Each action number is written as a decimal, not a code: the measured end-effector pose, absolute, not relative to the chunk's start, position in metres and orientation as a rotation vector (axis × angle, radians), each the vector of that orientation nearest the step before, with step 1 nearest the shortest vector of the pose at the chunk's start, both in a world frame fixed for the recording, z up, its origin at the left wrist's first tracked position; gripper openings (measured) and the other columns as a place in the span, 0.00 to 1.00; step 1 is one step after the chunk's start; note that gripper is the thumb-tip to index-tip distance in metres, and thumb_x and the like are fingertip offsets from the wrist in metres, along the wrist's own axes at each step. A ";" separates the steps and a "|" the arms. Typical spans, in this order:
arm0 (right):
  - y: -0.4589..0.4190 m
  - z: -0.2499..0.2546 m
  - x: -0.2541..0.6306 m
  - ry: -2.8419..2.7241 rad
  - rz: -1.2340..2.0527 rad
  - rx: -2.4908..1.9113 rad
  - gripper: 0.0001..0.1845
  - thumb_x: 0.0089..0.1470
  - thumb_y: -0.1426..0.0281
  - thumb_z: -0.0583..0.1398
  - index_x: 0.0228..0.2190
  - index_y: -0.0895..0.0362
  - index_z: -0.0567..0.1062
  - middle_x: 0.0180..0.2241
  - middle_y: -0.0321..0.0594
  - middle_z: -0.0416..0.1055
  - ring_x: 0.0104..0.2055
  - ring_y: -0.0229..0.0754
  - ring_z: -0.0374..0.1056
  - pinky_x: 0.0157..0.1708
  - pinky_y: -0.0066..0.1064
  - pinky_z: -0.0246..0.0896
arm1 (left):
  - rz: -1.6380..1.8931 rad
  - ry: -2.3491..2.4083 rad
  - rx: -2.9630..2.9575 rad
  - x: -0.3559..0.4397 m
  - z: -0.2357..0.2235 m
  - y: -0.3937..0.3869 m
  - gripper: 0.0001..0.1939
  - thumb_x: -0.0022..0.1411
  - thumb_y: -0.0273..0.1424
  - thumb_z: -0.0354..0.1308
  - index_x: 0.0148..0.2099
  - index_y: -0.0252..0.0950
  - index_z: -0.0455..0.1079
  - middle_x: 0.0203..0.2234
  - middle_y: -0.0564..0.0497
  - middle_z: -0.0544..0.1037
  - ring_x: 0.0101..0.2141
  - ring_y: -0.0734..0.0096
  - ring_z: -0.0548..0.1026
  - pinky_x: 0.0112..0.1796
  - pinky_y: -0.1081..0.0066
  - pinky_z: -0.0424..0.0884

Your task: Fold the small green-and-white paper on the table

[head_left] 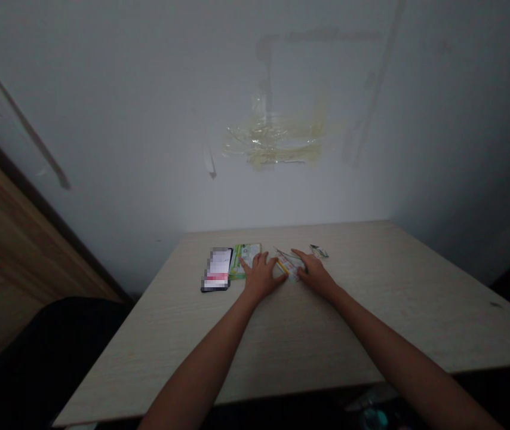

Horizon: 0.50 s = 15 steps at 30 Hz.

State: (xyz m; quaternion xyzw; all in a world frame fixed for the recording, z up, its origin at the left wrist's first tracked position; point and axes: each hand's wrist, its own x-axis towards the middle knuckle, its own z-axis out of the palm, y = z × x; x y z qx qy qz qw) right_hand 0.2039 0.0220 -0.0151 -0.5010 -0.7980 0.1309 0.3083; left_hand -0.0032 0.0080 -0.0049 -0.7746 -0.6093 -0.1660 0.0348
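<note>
A small flat packet (287, 266), whitish with yellow and pink print, lies on the table between my hands. A thin dark line crosses its upper part; I cannot make out what it is. My left hand (260, 278) rests with fingers spread, its thumb at the packet's left edge and its other fingers over the lower right of a green and white printed packet (246, 254). On the other side, my right hand (316, 276) has its index finger stretched out and its thumb apart, both touching or close to the small packet's right edge.
A phone (217, 270) with a lit, blurred screen lies left of the green packet. Beyond my right hand is a small dark-and-light scrap (319, 251). The pale wooden table (398, 286) meets a wall with peeling tape (277, 140). A dark mark (496, 305) shows near the right edge.
</note>
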 end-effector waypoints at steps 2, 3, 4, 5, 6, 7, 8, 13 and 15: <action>0.022 -0.015 0.204 -2.124 0.348 -1.332 0.35 0.53 0.74 0.54 0.63 0.55 0.60 0.56 0.46 0.67 0.56 0.49 0.62 0.58 0.43 0.54 | -0.503 -1.861 -2.393 -0.004 -0.006 0.008 0.28 0.59 0.57 0.52 0.57 0.53 0.68 0.63 0.46 0.63 0.63 0.46 0.56 0.57 0.26 0.32; 0.022 -0.015 0.205 -2.128 0.349 -1.343 0.35 0.53 0.74 0.54 0.63 0.55 0.59 0.56 0.46 0.68 0.55 0.49 0.62 0.57 0.43 0.54 | -0.504 -1.853 -2.398 -0.004 -0.006 0.008 0.28 0.59 0.57 0.51 0.56 0.53 0.69 0.63 0.47 0.64 0.63 0.45 0.55 0.57 0.26 0.32; 0.022 -0.014 0.205 -2.126 0.345 -1.357 0.35 0.54 0.74 0.54 0.63 0.55 0.59 0.55 0.46 0.69 0.55 0.49 0.62 0.57 0.43 0.54 | -0.508 -1.844 -2.401 -0.004 -0.006 0.008 0.27 0.60 0.57 0.51 0.56 0.53 0.70 0.62 0.47 0.65 0.63 0.45 0.55 0.57 0.26 0.31; 0.023 -0.014 0.205 -2.119 0.336 -1.374 0.35 0.54 0.74 0.54 0.63 0.55 0.59 0.54 0.47 0.69 0.54 0.50 0.63 0.57 0.43 0.54 | -0.515 -1.832 -2.402 -0.004 -0.006 0.007 0.26 0.60 0.56 0.50 0.56 0.53 0.70 0.62 0.47 0.65 0.63 0.45 0.55 0.57 0.26 0.30; 0.023 -0.014 0.205 -2.109 0.325 -1.394 0.35 0.54 0.74 0.54 0.63 0.55 0.59 0.54 0.47 0.70 0.54 0.50 0.63 0.57 0.43 0.54 | -0.524 -1.819 -2.403 -0.004 -0.006 0.007 0.25 0.61 0.55 0.50 0.55 0.53 0.70 0.62 0.48 0.66 0.63 0.45 0.55 0.57 0.26 0.30; 0.023 -0.014 0.206 -2.100 0.313 -1.415 0.36 0.54 0.74 0.55 0.64 0.54 0.59 0.53 0.47 0.70 0.54 0.50 0.63 0.57 0.43 0.53 | -0.533 -1.806 -2.404 -0.004 -0.006 0.007 0.24 0.62 0.54 0.51 0.55 0.53 0.70 0.62 0.48 0.66 0.63 0.46 0.55 0.57 0.26 0.29; 0.023 -0.013 0.206 -2.092 0.300 -1.435 0.36 0.53 0.74 0.55 0.63 0.54 0.59 0.52 0.47 0.70 0.53 0.50 0.63 0.57 0.42 0.53 | -0.543 -1.794 -2.404 -0.004 -0.006 0.006 0.23 0.62 0.53 0.51 0.55 0.52 0.70 0.62 0.49 0.66 0.63 0.46 0.55 0.57 0.26 0.29; 0.024 -0.012 0.209 -2.069 0.244 -1.487 0.34 0.54 0.76 0.54 0.63 0.53 0.61 0.50 0.46 0.71 0.52 0.49 0.64 0.55 0.40 0.53 | -0.572 -1.774 -2.412 -0.004 -0.006 0.006 0.21 0.63 0.51 0.52 0.55 0.52 0.71 0.62 0.51 0.67 0.64 0.43 0.55 0.56 0.24 0.29; 0.023 -0.011 0.209 -2.056 0.244 -1.508 0.32 0.57 0.74 0.54 0.63 0.52 0.60 0.47 0.45 0.72 0.50 0.48 0.64 0.54 0.40 0.53 | -0.578 -1.773 -2.421 -0.004 -0.005 0.006 0.20 0.63 0.50 0.52 0.54 0.52 0.71 0.61 0.52 0.67 0.64 0.44 0.55 0.56 0.24 0.29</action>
